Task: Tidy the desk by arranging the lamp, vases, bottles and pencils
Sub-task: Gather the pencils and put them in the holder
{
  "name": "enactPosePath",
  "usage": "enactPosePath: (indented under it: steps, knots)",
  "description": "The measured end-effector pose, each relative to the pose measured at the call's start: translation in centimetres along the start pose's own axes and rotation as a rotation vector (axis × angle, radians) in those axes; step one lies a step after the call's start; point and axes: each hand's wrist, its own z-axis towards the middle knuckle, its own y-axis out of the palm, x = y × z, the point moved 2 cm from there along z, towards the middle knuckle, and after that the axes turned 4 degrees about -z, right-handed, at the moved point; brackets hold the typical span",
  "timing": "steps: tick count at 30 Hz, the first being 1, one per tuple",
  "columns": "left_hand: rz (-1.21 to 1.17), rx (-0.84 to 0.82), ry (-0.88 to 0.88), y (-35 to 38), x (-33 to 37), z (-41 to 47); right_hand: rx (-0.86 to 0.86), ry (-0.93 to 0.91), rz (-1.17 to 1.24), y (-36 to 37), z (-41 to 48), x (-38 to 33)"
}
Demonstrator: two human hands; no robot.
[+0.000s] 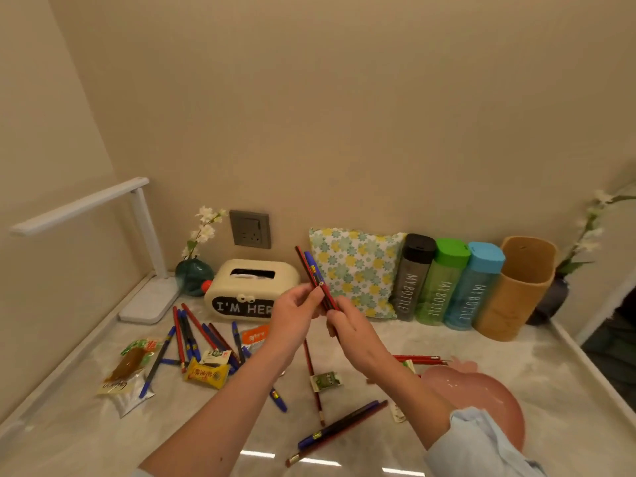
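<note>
Held pencils: a small bunch of pencils [316, 282], red and blue, is hovering above the middle of the desk, tips slanting up and to the left, in front of the floral cushion [356, 270]
Left hand: the left hand [296, 318] is pinching the bunch from the left, fingers curled narrow around the shafts
Right hand: the right hand [351, 327] is gripping the lower end of the same bunch, fingers closed on it; a pale blue sleeve [481, 442] is showing at the wrist
Loose pencils: a scatter of pencils [196, 339] is lying left of the hands, criss-crossing; another pair [339, 428] is lying near the front edge; two red ones [418, 359] are lying beside the pink dish [481, 394]
Desk: the marble-look desk [481, 352] is carrying snack packets [205, 373] among the pencils
Bottles: three bottles, black-capped [413, 277], green-capped [440, 284] and blue-capped [473, 287], are standing side by side against the wall, touching; a tan cylinder holder [516, 287] is standing just right of them
Lamp: the white lamp [144, 256] is standing at the back left corner
Vases: a teal vase [193, 277] with white flowers is sitting between the lamp and the cream tissue box [251, 287]; a dark vase [554, 301] is sitting at the far right
</note>
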Motion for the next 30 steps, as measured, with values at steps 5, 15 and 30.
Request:
enactPosePath:
  steps: [5,15,30]
  knots:
    - [0.01,-0.131,0.063,6.4,1.9,1.2,0.229,0.016,0.069,-6.5,-0.4,0.4]
    - [-0.033,-0.338,0.099,20.1,3.3,2.8,0.47,-0.032,0.081,-21.0,-2.4,1.5]
    - [0.075,-0.305,0.122,28.0,3.9,2.7,0.562,-0.01,0.064,-29.2,-3.2,3.4]
